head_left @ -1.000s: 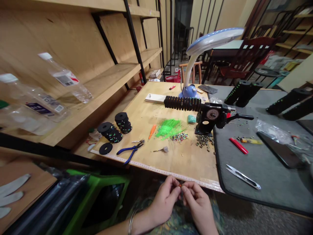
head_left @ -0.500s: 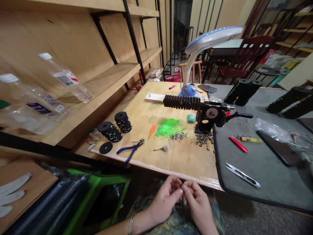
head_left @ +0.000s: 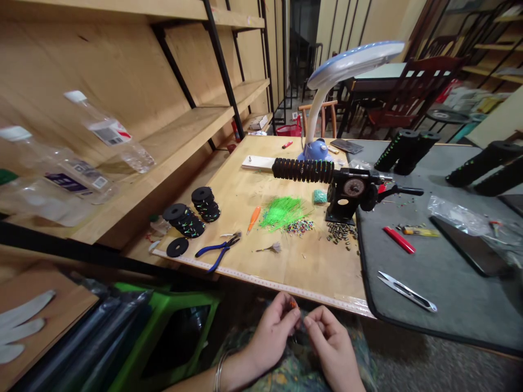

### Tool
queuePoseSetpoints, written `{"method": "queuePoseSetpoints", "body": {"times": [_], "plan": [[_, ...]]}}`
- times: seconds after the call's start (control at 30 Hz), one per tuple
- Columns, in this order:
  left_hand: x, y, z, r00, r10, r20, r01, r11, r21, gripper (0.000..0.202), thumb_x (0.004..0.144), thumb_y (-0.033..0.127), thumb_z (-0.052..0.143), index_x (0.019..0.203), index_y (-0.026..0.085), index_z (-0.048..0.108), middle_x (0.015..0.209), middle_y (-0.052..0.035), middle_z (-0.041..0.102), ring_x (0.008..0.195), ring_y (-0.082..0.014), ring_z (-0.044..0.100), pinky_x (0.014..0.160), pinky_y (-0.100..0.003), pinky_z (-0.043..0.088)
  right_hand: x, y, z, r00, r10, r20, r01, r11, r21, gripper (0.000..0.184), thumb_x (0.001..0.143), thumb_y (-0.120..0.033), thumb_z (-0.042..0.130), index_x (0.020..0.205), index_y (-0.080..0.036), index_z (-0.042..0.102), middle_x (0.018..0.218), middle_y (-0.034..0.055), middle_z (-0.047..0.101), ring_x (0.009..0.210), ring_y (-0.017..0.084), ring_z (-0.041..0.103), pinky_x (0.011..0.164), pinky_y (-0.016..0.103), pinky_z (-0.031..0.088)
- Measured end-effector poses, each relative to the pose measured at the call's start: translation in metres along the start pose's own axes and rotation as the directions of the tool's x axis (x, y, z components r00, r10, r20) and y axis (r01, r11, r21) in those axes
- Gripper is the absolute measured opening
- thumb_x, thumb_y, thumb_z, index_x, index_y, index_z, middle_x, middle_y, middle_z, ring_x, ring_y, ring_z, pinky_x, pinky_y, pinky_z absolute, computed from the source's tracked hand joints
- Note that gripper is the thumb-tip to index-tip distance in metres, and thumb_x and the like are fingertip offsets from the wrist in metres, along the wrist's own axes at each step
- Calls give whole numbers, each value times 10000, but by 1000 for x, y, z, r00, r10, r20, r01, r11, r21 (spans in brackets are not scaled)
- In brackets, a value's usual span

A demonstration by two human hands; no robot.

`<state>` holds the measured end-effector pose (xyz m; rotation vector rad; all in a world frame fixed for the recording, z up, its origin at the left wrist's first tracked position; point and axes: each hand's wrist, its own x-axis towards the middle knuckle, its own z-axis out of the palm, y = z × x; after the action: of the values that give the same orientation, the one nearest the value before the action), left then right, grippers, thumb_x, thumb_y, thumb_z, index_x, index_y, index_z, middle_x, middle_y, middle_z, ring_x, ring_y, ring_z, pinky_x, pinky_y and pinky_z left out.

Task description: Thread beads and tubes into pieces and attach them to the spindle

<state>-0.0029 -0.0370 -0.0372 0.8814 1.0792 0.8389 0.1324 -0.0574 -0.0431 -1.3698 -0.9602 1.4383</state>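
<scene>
Over my lap, just in front of the table edge, my left hand (head_left: 274,329) pinches a small orange piece (head_left: 293,305) between thumb and fingers; its kind is too small to make out. Close beside it, my right hand (head_left: 330,337) is closed in a pinch, and whatever lies between its fingertips is too fine to name. A narrow gap separates the two hands. On the table beyond them lie a small brush-like tuft (head_left: 274,247), a heap of green strands (head_left: 284,211), multicoloured beads (head_left: 300,227) and small dark metal pieces (head_left: 342,234).
Blue-handled pliers (head_left: 220,251), an orange tool (head_left: 254,219) and black foam spools (head_left: 183,219) lie left. A black winding device (head_left: 347,193) and a lamp (head_left: 316,149) stand behind. On the grey mat (head_left: 457,316) are thread snips (head_left: 407,292) and a red lighter (head_left: 399,239).
My hands have drawn slightly apart, the left one shifting a little left and the right one a little right. The things on the table look unmoved.
</scene>
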Motion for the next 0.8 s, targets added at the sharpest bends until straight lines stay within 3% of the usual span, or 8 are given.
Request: {"method": "queuePoseSetpoints", "body": {"times": [0.33,0.57,0.8], "plan": [[-3,-2,-3,984,166,-64,-146,959,244,142,864,318,527,821,187,491,766,8,483,743,-151,461,721,-266,403,-1,11,0,990,107,87,-110,994,29,489,708,-661,623,638,-200,474,453,-122,314,393,49,221,384,180,177],[-6,2,-1,969,233,-86,-195,929,315,117,865,299,527,818,194,505,756,6,507,724,-159,487,697,-262,412,-3,9,2,987,125,104,-132,989,67,481,715,-648,629,645,-202,465,444,-128,305,386,44,208,383,173,161],[-7,2,-3,953,299,-41,-253,868,427,76,883,246,487,830,193,500,780,-15,525,737,-168,508,697,-271,415,1,12,-2,979,149,142,-161,984,80,460,723,-617,647,645,-200,471,435,-127,327,376,40,220,381,176,164]]}}
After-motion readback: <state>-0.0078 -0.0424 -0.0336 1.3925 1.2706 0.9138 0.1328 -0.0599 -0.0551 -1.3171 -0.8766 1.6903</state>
